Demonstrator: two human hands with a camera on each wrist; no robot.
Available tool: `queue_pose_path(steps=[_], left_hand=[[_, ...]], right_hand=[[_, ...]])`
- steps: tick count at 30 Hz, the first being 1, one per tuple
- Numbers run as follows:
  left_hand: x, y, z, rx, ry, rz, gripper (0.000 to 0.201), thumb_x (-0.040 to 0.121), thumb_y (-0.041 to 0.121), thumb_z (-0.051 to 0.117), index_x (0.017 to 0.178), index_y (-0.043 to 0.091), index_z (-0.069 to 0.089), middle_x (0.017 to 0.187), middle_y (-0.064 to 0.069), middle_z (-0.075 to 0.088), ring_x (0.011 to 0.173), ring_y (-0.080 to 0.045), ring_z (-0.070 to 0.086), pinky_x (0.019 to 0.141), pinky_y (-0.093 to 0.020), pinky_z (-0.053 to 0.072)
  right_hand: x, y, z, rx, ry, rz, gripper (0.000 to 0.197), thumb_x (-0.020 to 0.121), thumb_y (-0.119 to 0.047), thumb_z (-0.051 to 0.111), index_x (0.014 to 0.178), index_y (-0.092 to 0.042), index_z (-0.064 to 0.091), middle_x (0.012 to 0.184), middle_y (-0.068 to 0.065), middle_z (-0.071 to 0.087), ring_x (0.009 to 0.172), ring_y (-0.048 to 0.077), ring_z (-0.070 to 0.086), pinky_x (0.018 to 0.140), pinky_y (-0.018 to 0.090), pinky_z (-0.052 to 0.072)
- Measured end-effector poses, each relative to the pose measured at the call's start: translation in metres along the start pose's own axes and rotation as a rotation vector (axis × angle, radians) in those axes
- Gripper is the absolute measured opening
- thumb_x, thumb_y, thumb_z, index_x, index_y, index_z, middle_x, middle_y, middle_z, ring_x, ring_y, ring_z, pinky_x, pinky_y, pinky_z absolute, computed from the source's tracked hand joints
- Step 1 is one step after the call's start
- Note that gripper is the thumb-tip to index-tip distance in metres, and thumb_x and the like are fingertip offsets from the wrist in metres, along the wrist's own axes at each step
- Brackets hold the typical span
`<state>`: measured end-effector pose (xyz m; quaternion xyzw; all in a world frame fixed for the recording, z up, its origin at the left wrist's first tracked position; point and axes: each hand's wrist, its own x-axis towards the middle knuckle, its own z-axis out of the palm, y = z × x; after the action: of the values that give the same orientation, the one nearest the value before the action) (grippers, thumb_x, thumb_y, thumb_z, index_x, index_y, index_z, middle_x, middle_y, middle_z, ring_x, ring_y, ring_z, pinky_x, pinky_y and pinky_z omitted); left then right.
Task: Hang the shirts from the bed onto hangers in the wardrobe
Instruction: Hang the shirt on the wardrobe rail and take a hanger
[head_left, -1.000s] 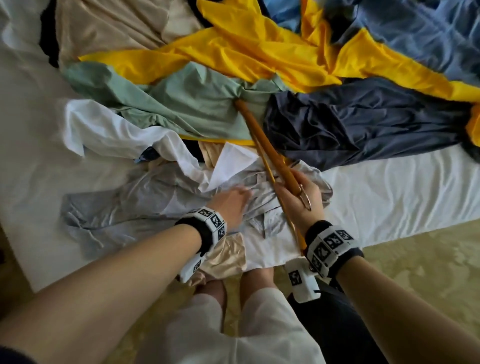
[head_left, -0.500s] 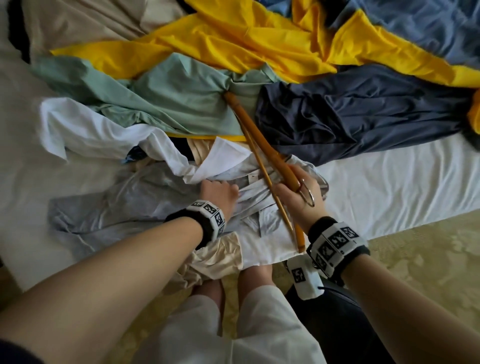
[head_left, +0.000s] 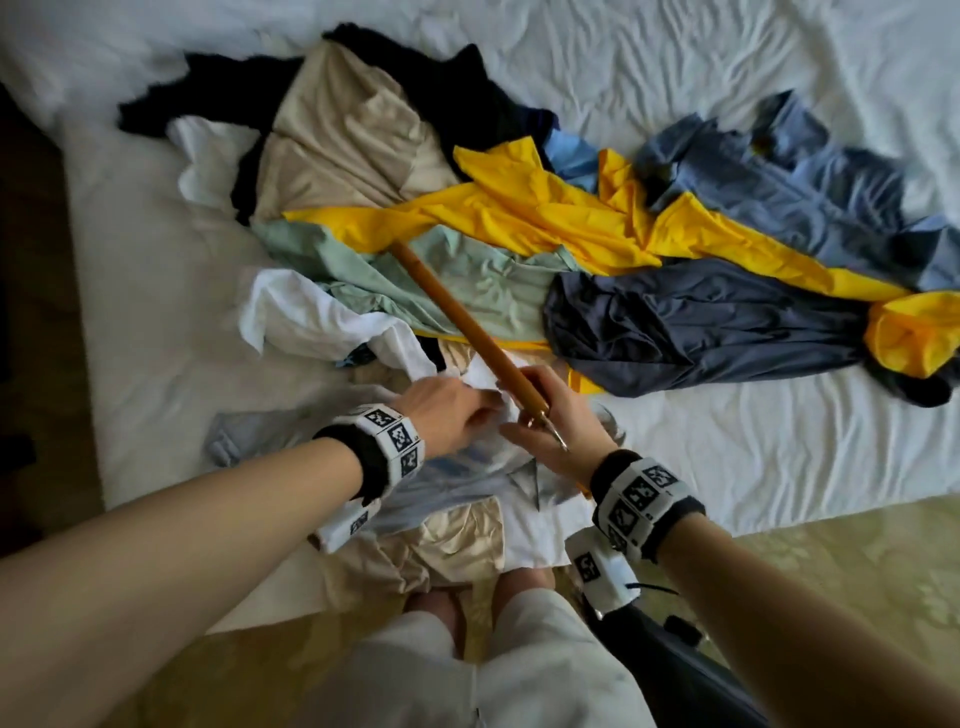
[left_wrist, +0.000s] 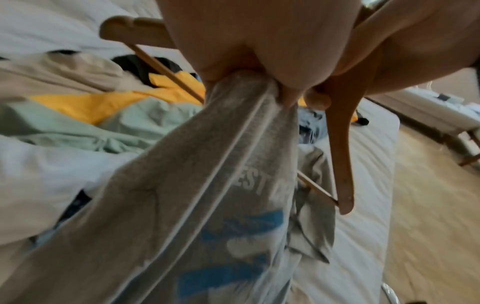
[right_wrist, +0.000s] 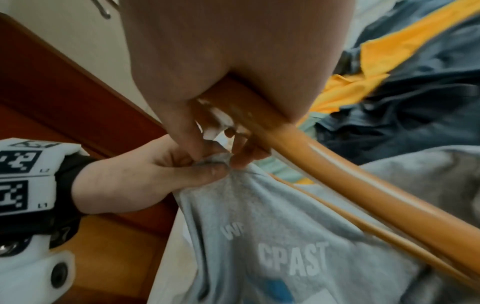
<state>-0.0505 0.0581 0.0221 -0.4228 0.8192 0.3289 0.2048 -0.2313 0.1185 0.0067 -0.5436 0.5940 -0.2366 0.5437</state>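
Observation:
A grey printed shirt (head_left: 457, 480) lies at the bed's near edge, its upper part bunched and lifted. My left hand (head_left: 483, 410) pinches that bunched fabric; the left wrist view shows the shirt (left_wrist: 207, 185) hanging from my fingers (left_wrist: 285, 94). My right hand (head_left: 524, 410) grips a wooden hanger (head_left: 467, 322) near its metal hook, the bar pointing up-left over the pile. In the right wrist view the hanger (right_wrist: 324, 162) crosses above the shirt (right_wrist: 259, 226), and my right fingertips (right_wrist: 241, 158) meet the left hand (right_wrist: 145, 176) at the fabric.
Several more shirts are heaped on the white bed (head_left: 779, 447): yellow (head_left: 545, 218), mint green (head_left: 483, 286), navy (head_left: 701, 322), blue (head_left: 805, 182), beige (head_left: 353, 135), white (head_left: 311, 317). Patterned carpet (head_left: 857, 571) lies to the right, dark wooden furniture (head_left: 31, 312) to the left.
My left hand moved right to meet the right hand and gathered the grey shirt's fabric. The hanger's far end swung left. The view pulled back from the bed.

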Motion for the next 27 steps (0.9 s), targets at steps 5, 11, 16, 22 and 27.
queue_pose_path(steps=[5, 11, 16, 22, 27], left_hand=[[-0.052, 0.01, -0.066, -0.011, 0.053, 0.067, 0.038, 0.089, 0.048, 0.045, 0.118, 0.037, 0.068, 0.103, -0.01, 0.071, 0.097, -0.032, 0.066, 0.077, -0.032, 0.047], [-0.127, 0.016, -0.161, -0.057, 0.287, 0.122, 0.044, 0.083, 0.051, 0.037, 0.107, 0.034, 0.071, 0.092, -0.002, 0.074, 0.089, -0.025, 0.068, 0.076, -0.037, 0.052], [-0.174, 0.008, -0.251, 0.0, 0.557, 0.129, 0.025, 0.094, 0.029, 0.054, 0.108, 0.02, 0.072, 0.09, -0.003, 0.073, 0.084, -0.023, 0.066, 0.073, -0.031, 0.048], [-0.234, -0.013, -0.321, 0.203, 0.692, -0.009, 0.015, 0.096, 0.029, 0.054, 0.099, 0.02, 0.066, 0.067, 0.003, 0.058, 0.071, -0.029, 0.059, 0.063, -0.031, 0.036], [-0.279, -0.031, -0.357, 0.342, 0.67, -0.179, 0.023, 0.098, 0.038, 0.054, 0.081, 0.023, 0.059, 0.074, 0.002, 0.05, 0.08, -0.024, 0.058, 0.068, -0.029, 0.039]], right_hand=[[0.003, -0.073, -0.011, -0.151, -0.073, -0.063, 0.041, 0.077, -0.018, 0.074, 0.115, -0.01, 0.061, 0.096, 0.001, 0.067, 0.083, 0.015, 0.058, 0.067, 0.01, 0.043], [0.003, -0.16, -0.035, -0.178, -0.1, -0.083, 0.028, 0.071, -0.016, 0.075, 0.083, -0.031, 0.054, 0.078, -0.013, 0.06, 0.074, 0.009, 0.057, 0.067, 0.03, 0.043], [0.013, -0.237, -0.059, -0.357, -0.056, -0.209, 0.033, 0.075, -0.02, 0.077, 0.08, -0.035, 0.048, 0.077, -0.015, 0.053, 0.073, 0.006, 0.051, 0.064, 0.028, 0.037], [0.02, -0.316, -0.094, -0.626, 0.04, -0.354, 0.031, 0.083, -0.02, 0.074, 0.112, -0.012, 0.064, 0.103, 0.009, 0.069, 0.096, 0.026, 0.063, 0.073, 0.03, 0.042], [0.02, -0.384, -0.137, -0.748, 0.189, -0.48, 0.025, 0.087, -0.019, 0.069, 0.11, -0.01, 0.064, 0.096, 0.006, 0.067, 0.092, 0.029, 0.063, 0.069, 0.027, 0.036]])
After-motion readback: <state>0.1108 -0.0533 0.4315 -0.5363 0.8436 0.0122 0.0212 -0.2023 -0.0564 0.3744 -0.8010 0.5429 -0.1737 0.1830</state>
